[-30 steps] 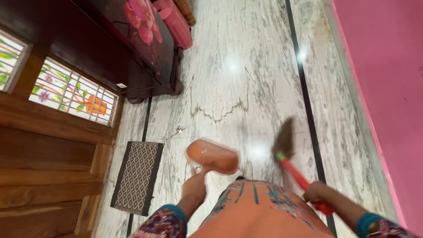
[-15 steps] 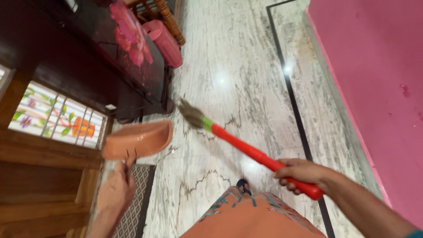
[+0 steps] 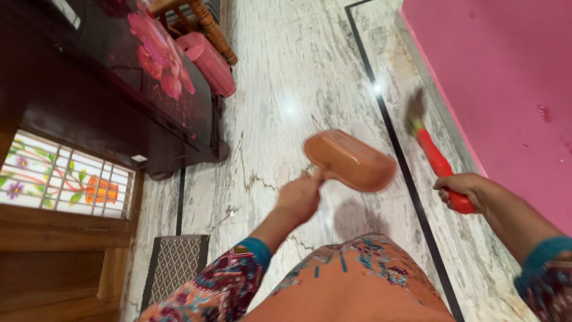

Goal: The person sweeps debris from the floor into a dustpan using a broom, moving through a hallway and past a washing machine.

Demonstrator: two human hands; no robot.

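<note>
My left hand (image 3: 301,197) grips the orange dustpan (image 3: 350,160) by its handle, airborne over the marble floor (image 3: 286,77). Right hand (image 3: 463,189) clamps the red broom (image 3: 435,160) near the pink wall (image 3: 506,83); bristles could scrape it. Half a second ago the dustpan was far left and the broom pointed left.

Floor: pale veined marble (image 3: 298,77) with dark inlay line (image 3: 381,107), glare spots | Right: pink wall (image 3: 506,71) | Left: dark cabinet (image 3: 119,101) with painted pink flower, wooden door (image 3: 53,256) with floral glass pane | Near left: patterned doormat (image 3: 176,262) | Far: pink container (image 3: 208,62), wooden chair legs (image 3: 208,24)
</note>
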